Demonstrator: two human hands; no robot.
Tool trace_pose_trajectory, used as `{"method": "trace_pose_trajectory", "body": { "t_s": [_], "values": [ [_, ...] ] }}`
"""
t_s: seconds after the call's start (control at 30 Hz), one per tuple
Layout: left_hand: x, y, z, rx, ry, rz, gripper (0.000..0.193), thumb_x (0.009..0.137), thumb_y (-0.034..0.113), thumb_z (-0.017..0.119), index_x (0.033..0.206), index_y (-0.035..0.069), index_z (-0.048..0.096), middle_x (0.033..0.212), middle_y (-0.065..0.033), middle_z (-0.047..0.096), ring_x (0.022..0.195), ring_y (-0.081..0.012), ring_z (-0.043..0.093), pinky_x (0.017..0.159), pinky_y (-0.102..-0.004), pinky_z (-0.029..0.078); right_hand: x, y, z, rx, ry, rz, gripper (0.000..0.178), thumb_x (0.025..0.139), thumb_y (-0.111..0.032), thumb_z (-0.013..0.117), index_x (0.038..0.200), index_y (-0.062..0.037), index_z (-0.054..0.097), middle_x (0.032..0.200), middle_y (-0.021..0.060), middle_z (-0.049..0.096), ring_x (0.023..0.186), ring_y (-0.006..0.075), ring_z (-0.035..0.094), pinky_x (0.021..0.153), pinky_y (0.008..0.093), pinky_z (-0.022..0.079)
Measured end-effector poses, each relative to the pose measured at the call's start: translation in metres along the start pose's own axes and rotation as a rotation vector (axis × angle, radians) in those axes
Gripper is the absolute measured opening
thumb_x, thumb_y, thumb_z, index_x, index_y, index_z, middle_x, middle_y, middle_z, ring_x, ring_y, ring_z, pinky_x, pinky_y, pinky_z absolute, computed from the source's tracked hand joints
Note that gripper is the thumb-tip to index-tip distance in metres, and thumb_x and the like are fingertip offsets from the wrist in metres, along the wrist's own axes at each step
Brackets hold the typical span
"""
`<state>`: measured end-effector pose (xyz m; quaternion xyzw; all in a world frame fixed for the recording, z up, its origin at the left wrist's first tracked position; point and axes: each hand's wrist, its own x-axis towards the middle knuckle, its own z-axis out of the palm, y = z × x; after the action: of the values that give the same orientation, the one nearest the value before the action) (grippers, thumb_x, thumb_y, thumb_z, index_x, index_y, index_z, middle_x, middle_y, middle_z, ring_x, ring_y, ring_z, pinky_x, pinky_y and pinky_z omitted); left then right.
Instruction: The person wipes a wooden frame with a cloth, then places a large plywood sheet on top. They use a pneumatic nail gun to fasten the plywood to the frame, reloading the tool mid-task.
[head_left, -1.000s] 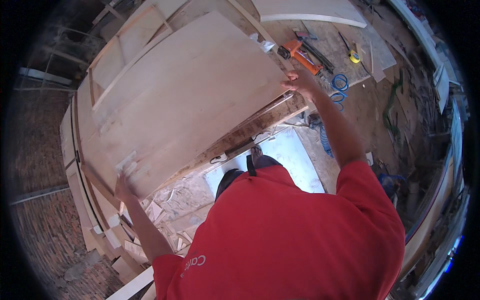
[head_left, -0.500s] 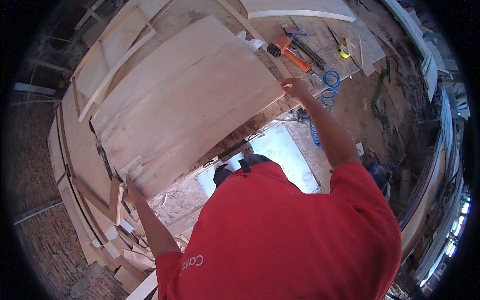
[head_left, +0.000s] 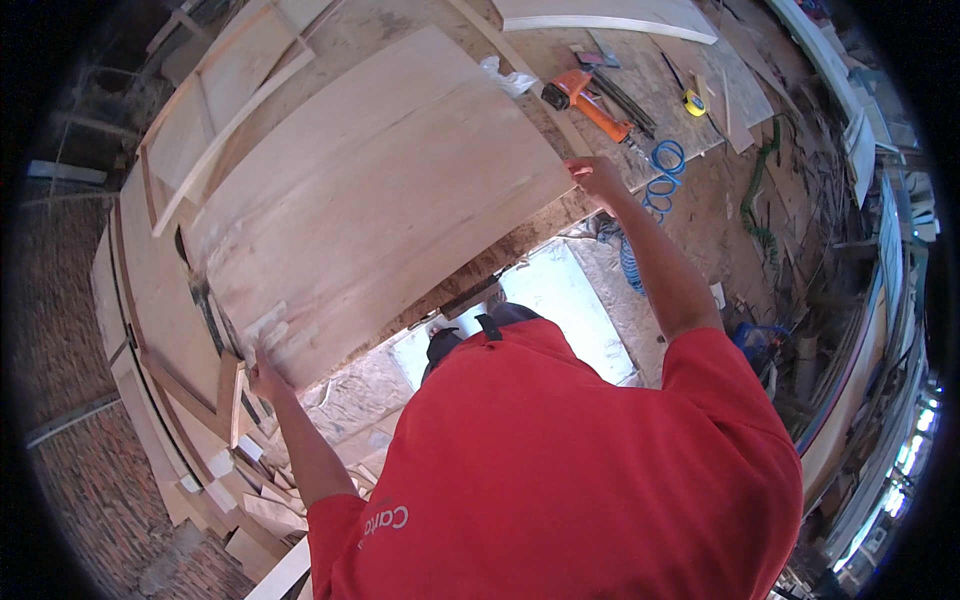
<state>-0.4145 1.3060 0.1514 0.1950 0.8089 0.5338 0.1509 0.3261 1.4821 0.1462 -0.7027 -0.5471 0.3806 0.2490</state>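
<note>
A large plywood panel (head_left: 390, 190) lies tilted across the workbench (head_left: 690, 105) in front of me. My left hand (head_left: 264, 380) is closed on its near left corner, with a finger lying over the top face beside some pale smears. At the near right corner, my right hand (head_left: 598, 182) pinches the panel's edge. Just beyond my right hand rests an orange nail gun (head_left: 592, 107), with a coiled blue air hose (head_left: 660, 172) beside it. The undersides of both hands are hidden.
A wooden frame (head_left: 235, 120) stands behind the panel at left. A yellow tape measure (head_left: 693, 102), a plastic bag (head_left: 507, 77) and a white-edged board (head_left: 610, 18) are on the bench. Wood offcuts (head_left: 275, 510) crowd the lower left; a green hose (head_left: 757, 200) lies at right.
The panel and the bench things sit slightly further right in view. My left hand's finger now reaches a little further over the panel's face. Both hands keep their hold.
</note>
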Motion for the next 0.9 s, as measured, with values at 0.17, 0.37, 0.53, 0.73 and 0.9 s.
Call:
{"method": "trace_pose_trajectory", "body": {
  "t_s": [0.17,0.37,0.53,0.73,0.9],
  "values": [
    [0.01,-0.013,0.004,0.165,-0.056,-0.084,0.05,0.08,0.044,0.085,0.064,0.002,0.063,0.063,-0.0024,0.058,0.056,-0.0156,0.048,0.054,-0.0393,0.043,0.001,0.009,-0.002,-0.236,0.073,-0.033,0.028,0.089,-0.011,0.07,0.116,-0.0067,0.076,0.101,0.009,0.078,0.093,0.0195,0.073,0.084,0.033,0.056],
    [0.01,-0.042,-0.003,-0.062,-0.103,-0.199,0.026,0.091,0.03,0.075,0.081,0.007,0.067,0.072,-0.0005,0.06,0.058,-0.0138,0.051,0.05,-0.036,0.042,0.007,0.015,-0.013,-0.802,-0.094,-0.232,0.057,0.087,-0.009,0.071,0.141,-0.0025,0.054,0.133,0.0166,0.065,0.118,0.0305,0.064,0.095,0.041,0.053],
    [0.016,-0.042,-0.012,0.091,-0.057,-0.112,0.046,0.081,0.037,0.075,0.096,-0.006,0.077,0.091,-0.0165,0.076,0.087,-0.0216,0.069,0.082,-0.0394,0.053,-0.005,-0.008,-0.031,-0.614,-0.139,-0.303,0.056,0.085,-0.001,0.057,0.14,-0.0101,0.054,0.105,0.02,0.073,0.096,0.0332,0.072,0.083,0.043,0.057],
    [0.01,-0.027,-0.066,0.419,-0.192,0.129,0.061,0.075,0.033,0.078,0.124,-0.003,0.068,0.105,-0.0177,0.074,0.096,-0.0233,0.069,0.089,-0.0375,0.055,-0.004,-0.016,-0.031,-0.672,-0.226,-0.304,0.043,0.086,-0.003,0.062,0.127,-0.0109,0.055,0.099,0.0176,0.072,0.09,0.0305,0.072,0.08,0.0422,0.057],
    [-0.03,-0.018,-0.113,0.471,-0.715,0.164,0.095,0.068,0.016,0.085,0.152,0.0,0.043,0.123,-0.0193,0.069,0.112,-0.03,0.068,0.098,-0.0368,0.054,-0.002,-0.026,-0.029,-0.687,-0.232,-0.438,0.039,0.083,-0.005,0.073,0.117,-0.0097,0.054,0.093,0.0147,0.071,0.086,0.0292,0.073,0.075,0.0422,0.057]
  ]
}}
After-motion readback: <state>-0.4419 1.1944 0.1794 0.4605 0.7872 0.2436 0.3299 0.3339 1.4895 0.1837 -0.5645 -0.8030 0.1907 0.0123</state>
